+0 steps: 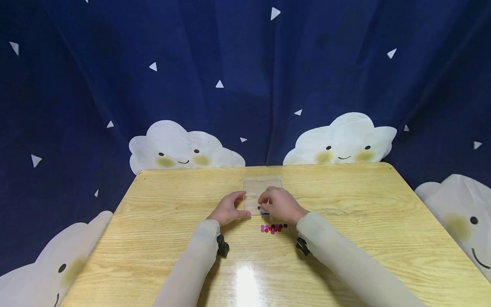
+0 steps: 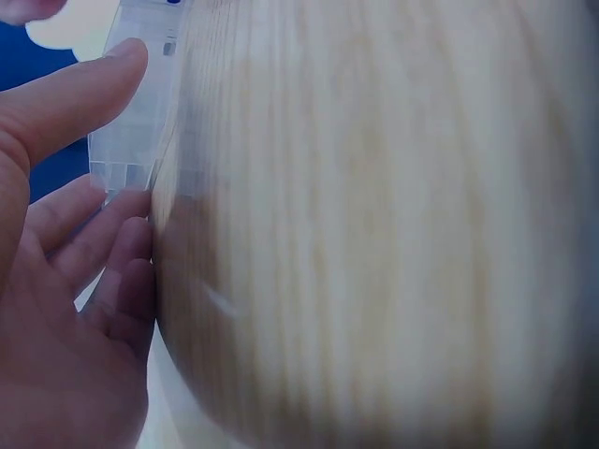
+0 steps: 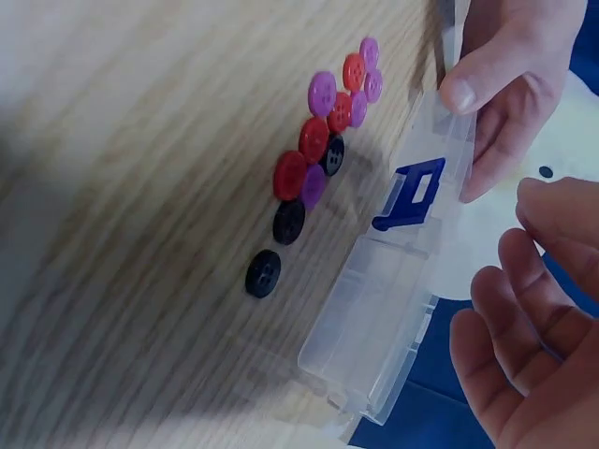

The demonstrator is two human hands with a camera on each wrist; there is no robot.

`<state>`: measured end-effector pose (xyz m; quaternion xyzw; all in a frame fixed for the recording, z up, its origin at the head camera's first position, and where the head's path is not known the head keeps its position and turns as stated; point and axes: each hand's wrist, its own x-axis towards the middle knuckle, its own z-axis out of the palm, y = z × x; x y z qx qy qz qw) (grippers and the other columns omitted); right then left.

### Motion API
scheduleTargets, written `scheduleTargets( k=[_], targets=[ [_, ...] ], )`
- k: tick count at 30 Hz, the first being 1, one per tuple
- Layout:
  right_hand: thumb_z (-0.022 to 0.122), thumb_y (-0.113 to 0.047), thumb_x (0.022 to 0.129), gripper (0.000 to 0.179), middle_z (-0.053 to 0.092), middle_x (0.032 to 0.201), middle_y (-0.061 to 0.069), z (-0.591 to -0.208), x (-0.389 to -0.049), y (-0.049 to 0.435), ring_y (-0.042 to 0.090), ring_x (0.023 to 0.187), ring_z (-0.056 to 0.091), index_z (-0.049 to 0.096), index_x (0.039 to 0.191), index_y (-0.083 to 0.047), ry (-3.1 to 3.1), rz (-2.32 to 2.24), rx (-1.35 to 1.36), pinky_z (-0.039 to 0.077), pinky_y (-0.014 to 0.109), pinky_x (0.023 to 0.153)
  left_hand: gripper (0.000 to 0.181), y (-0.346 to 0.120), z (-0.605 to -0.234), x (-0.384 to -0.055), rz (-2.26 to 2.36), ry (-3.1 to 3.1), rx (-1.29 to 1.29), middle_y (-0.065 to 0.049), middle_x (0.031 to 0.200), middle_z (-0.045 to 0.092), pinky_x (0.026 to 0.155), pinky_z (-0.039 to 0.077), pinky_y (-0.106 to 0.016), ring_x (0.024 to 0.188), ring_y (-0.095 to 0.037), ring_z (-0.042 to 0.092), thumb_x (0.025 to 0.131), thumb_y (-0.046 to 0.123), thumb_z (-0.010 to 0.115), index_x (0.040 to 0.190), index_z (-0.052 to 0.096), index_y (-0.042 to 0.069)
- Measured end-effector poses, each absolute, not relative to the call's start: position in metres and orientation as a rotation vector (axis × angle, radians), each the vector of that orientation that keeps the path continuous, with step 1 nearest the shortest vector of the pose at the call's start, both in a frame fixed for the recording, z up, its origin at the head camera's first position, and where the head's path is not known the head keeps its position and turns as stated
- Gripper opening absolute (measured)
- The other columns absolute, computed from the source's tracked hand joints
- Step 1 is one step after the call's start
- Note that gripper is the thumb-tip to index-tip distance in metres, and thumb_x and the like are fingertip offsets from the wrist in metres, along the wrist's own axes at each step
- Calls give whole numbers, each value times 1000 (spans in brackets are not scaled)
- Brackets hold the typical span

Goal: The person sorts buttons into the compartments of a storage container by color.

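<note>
On its nine-o'clock side, the clear box (image 1: pixel 251 201) is touched by the left hand (image 1: pixel 228 209), fingers spread; whether anything's pinched by the right hand (image 1: pixel 283 204) cannot be told.

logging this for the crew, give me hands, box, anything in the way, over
Left hand at clear box's left side. Right hand over box, grip unclear. Loose buttons on table, near side of box. Nothing visibly blocking.

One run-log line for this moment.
left hand: touching clear plastic box | right hand: over box, grip unclear | red, purple, black buttons: loose on wooden table
</note>
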<state>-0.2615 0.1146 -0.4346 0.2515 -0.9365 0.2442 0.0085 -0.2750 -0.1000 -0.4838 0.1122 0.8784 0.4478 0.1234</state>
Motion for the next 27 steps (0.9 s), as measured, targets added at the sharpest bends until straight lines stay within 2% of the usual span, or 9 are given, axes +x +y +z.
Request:
scheduleTargets(
  k=[12,27],
  targets=[
    [72,-12,90,8,67,89,-8,-432,-235,138,5,77,56,77,94,-14,-2839,999,927,50,21,69,81,-101,-487,-275,1322,2558,336,-9,148,53,113,42,-47,134,-31,51,80,24,84,150,44,13],
    [72,-8,88,8,69,90,-3,-441,-220,180,0,76,56,76,95,-10,-2789,1095,963,52,20,65,82,-101,-483,-275,1340,2529,331,-7,150,50,114,41,-46,136,-31,48,81,21,83,151,42,14]
  ],
)
